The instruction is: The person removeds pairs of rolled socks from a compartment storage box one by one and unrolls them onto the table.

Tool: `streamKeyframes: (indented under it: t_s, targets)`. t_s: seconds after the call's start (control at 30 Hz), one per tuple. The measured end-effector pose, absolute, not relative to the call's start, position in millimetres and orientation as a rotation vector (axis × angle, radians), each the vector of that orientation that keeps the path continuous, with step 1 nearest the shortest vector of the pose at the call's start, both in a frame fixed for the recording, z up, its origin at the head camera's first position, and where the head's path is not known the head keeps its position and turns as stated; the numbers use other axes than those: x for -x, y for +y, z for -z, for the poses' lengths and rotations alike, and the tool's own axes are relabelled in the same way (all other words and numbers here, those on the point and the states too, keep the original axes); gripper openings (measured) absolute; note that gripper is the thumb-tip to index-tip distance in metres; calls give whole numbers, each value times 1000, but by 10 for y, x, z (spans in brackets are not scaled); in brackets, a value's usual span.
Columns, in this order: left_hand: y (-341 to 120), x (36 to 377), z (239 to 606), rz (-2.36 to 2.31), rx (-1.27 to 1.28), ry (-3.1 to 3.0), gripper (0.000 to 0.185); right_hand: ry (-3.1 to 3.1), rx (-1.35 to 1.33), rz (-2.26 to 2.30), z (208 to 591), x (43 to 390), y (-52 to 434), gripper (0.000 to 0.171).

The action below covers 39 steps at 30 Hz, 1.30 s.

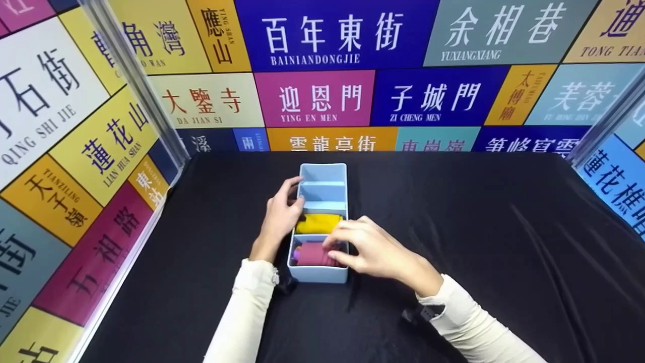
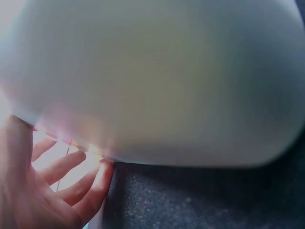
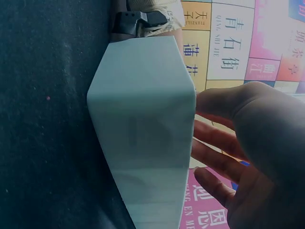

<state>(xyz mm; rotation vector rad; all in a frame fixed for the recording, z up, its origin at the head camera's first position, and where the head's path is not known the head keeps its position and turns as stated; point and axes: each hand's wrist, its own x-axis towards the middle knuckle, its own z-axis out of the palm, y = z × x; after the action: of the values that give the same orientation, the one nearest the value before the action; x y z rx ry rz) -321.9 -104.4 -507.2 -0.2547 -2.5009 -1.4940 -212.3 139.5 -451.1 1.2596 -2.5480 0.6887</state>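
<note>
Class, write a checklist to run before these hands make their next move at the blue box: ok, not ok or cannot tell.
1. Blue box upright on the black cloth: ok.
2. Left hand at the box's left side: ok.
3. Yellow bundle inside its compartment: ok.
4. Right hand away from the reddish bundle: not ok, fingertips over it.
5. Reddish bundle ungripped: cannot tell.

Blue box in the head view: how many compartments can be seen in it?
4, in one row: the farthest compartment, the second compartment nearer, the third compartment with yellow cloth, and the nearest compartment with red cloth. None seems hidden.
</note>
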Motion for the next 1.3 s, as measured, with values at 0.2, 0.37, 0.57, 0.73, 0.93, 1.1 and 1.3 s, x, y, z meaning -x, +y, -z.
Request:
streamKeyframes:
  t_s: [0.2, 0.37, 0.57, 0.73, 0.93, 1.1, 1.3]
  targets:
    - [-1035, 3215, 5074, 1487, 248, -2509, 50, -2642, -1261, -635, 4474, 2125, 1384, 25]
    - [-1036, 3222, 5074, 1494, 244, -2519, 50, -2721, -1230, -524, 4378, 2127, 1343, 32]
    - [-1049, 3224, 5075, 1504, 248, -2519, 50, -2828, -1223, -381, 4257, 2135, 1227, 32]
    - [-1045, 3218, 5074, 1520, 259, -2514, 50, -2902, -1229, -330, 4212, 2170, 1162, 29]
    - [-1034, 3207, 5065, 1535, 255, -2507, 50, -2965, -1236, -261, 4168, 2201, 1126, 32]
    - [-1039, 3213, 5076, 1530, 253, -2511, 50, -2983, -1235, -239, 4189, 2224, 1087, 33]
    - [-1038, 3214, 5078, 1525, 242, -2515, 50, -2936, -1256, -233, 4248, 2255, 1087, 30]
